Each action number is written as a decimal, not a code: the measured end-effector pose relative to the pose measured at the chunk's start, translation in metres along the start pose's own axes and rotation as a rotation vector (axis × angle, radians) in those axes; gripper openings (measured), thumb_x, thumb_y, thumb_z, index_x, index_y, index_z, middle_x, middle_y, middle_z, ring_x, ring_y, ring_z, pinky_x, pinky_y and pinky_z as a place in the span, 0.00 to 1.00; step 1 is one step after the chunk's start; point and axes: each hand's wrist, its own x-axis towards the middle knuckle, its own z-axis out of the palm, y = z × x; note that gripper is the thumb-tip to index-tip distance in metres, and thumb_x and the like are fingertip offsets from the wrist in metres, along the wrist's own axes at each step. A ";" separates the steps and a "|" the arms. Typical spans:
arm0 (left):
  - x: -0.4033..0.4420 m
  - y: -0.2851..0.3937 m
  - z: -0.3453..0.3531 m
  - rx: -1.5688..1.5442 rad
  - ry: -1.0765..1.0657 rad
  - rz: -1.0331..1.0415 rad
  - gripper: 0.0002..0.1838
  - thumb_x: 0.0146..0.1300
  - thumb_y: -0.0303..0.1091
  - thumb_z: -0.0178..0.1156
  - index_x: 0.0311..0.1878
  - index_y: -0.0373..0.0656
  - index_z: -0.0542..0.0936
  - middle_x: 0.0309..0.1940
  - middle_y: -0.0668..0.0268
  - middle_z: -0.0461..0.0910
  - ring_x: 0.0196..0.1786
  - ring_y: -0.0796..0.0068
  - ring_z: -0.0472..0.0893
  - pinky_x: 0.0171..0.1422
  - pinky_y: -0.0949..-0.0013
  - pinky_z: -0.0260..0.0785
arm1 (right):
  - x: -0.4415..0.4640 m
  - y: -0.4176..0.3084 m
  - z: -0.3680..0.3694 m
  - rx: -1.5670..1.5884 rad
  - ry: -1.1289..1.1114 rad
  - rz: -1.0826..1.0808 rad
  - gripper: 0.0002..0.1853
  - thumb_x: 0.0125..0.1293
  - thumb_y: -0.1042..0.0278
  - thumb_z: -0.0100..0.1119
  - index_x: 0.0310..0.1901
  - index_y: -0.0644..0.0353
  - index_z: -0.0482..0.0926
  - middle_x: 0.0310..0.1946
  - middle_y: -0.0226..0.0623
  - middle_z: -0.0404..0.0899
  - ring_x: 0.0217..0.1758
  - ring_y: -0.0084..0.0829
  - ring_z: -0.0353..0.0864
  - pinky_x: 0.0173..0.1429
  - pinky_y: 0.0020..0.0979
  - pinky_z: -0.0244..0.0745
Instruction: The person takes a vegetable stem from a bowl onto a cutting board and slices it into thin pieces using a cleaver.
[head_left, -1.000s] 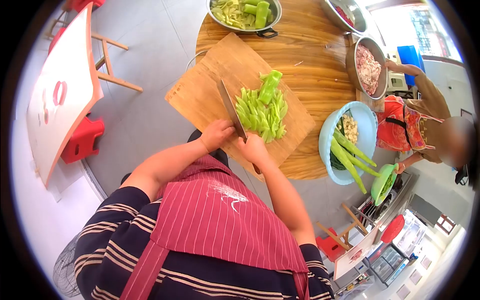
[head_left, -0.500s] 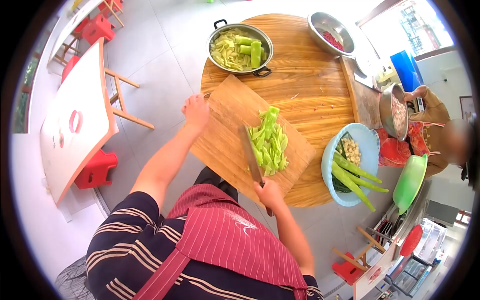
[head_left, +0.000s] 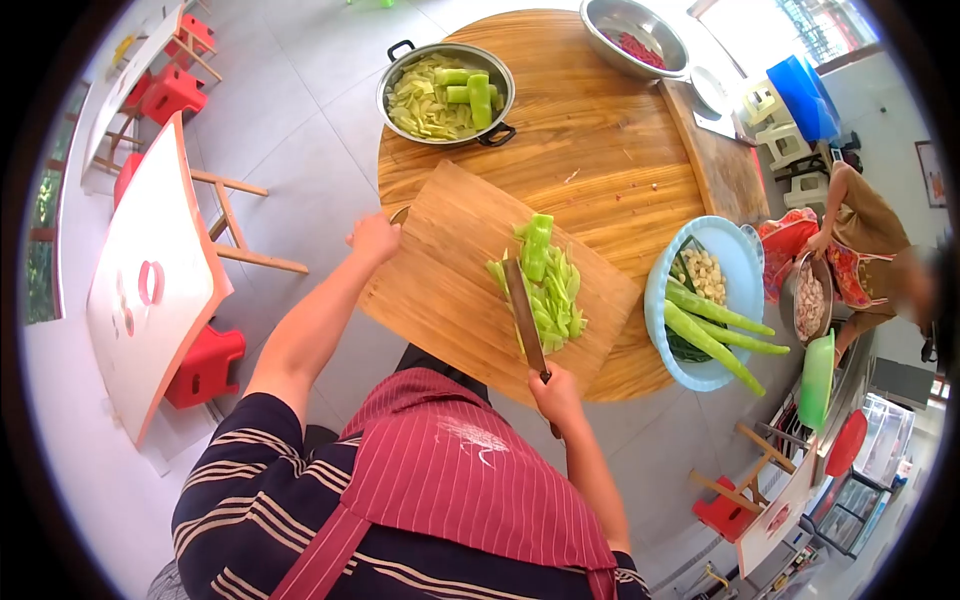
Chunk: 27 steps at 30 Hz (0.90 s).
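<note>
A person's right grip (head_left: 559, 397) is clamped on the handle of a knife (head_left: 525, 312), its blade angled over green slices (head_left: 560, 298) on a board (head_left: 440, 260) at the near left of the tabletop (head_left: 600, 120). The left grip (head_left: 376, 240) is at the board's left edge; whether it is closed cannot be told. A basin (head_left: 742, 268) with 3 long stalks (head_left: 712, 345) sits right of the board.
</note>
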 end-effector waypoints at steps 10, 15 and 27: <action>-0.064 0.191 0.014 -0.243 -0.188 0.470 0.25 0.55 0.53 0.59 0.45 0.40 0.76 0.42 0.53 0.79 0.47 0.55 0.77 0.50 0.57 0.69 | -0.043 -0.007 -0.020 0.025 -0.074 0.114 0.14 0.59 0.59 0.55 0.33 0.65 0.75 0.20 0.46 0.74 0.23 0.41 0.73 0.30 0.38 0.67; -0.063 0.227 0.040 -0.117 -0.304 0.470 0.29 0.51 0.53 0.61 0.48 0.39 0.74 0.44 0.51 0.78 0.47 0.55 0.78 0.50 0.58 0.71 | -0.052 -0.004 -0.007 -0.037 -0.205 0.101 0.16 0.58 0.58 0.54 0.37 0.63 0.77 0.28 0.54 0.77 0.34 0.52 0.77 0.38 0.44 0.70; -0.083 0.126 -0.050 -0.519 0.080 0.965 0.22 0.47 0.30 0.62 0.48 0.41 0.72 0.43 0.57 0.76 0.47 0.57 0.73 0.52 0.61 0.65 | 0.036 -0.003 0.017 0.083 -0.248 0.019 0.17 0.55 0.57 0.56 0.30 0.67 0.77 0.24 0.54 0.77 0.28 0.48 0.78 0.35 0.42 0.71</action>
